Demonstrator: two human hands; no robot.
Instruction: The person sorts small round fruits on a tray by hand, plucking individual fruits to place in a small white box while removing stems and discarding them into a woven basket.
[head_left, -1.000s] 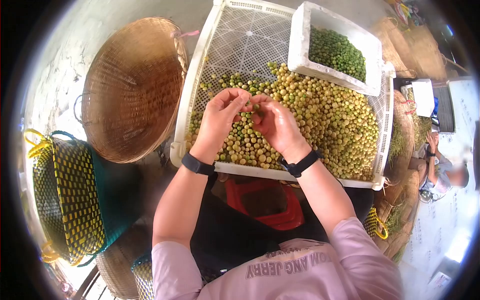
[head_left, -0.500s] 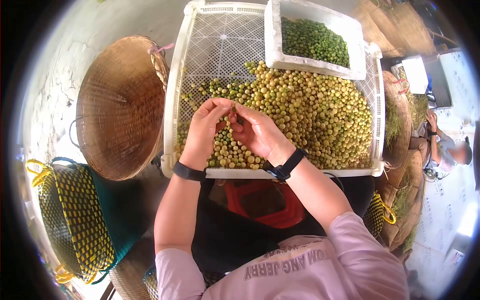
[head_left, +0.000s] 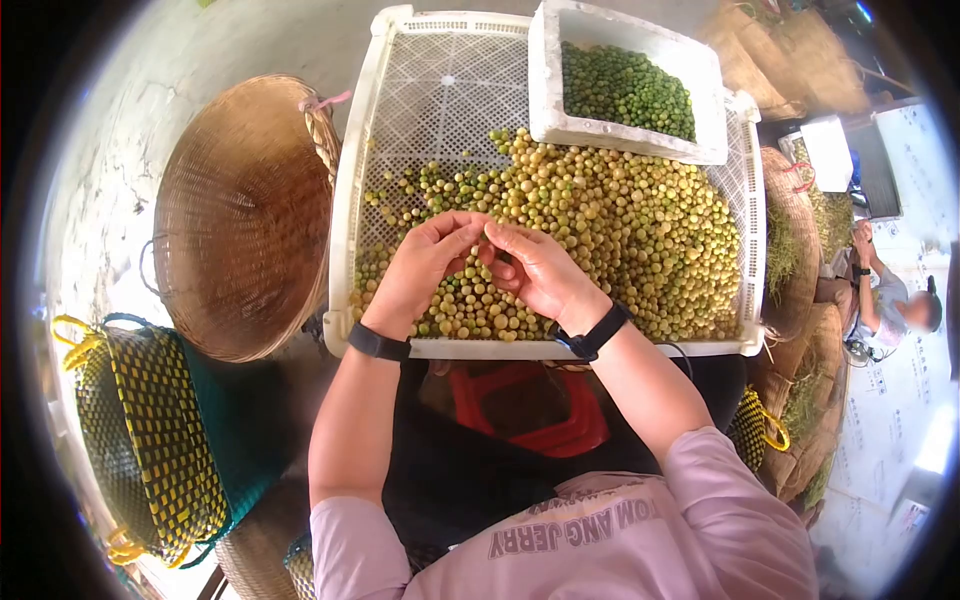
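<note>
My left hand (head_left: 425,265) and my right hand (head_left: 535,268) meet at the fingertips above a white mesh tray (head_left: 345,200). Each is closed in a pinch; whatever lies between the fingers is too small and hidden to make out. Many small round yellow-green fruits (head_left: 610,230) lie in the tray under and to the right of my hands. At the tray's back right, a white foam box (head_left: 630,142) holds darker green fruits (head_left: 630,90).
A large wicker basket (head_left: 240,210) is left of the tray, with a yellow-and-black woven basket (head_left: 165,430) below it. More baskets (head_left: 790,240) stand on the right, where another person (head_left: 885,295) sits. A red stool (head_left: 560,410) is under the tray.
Both hands have shifted slightly to the right, and their fingertips have come together a little lower. My right wrist has moved right too.
</note>
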